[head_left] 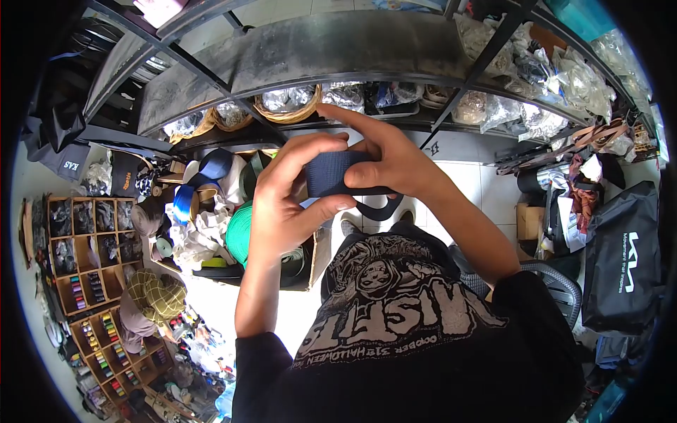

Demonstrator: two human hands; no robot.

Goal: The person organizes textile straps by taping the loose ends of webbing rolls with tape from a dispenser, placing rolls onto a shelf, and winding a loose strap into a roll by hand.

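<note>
A roll of dark blue woven strap (328,174) is held up in front of my chest, between both hands. My left hand (285,187) grips its left side, fingers curved over the top and thumb below. From the right, my right hand (384,158) presses its thumb on the face of the strap, with the index finger stretched out to the upper left. A dark loop of strap (381,210) hangs under the roll.
A black metal shelf (310,53) with baskets and plastic bags spans the front. At left stand a box with a green roll (241,236), wooden cubbyholes (88,250) and a person in a checked head covering (156,296). A black bag (620,261) is at right.
</note>
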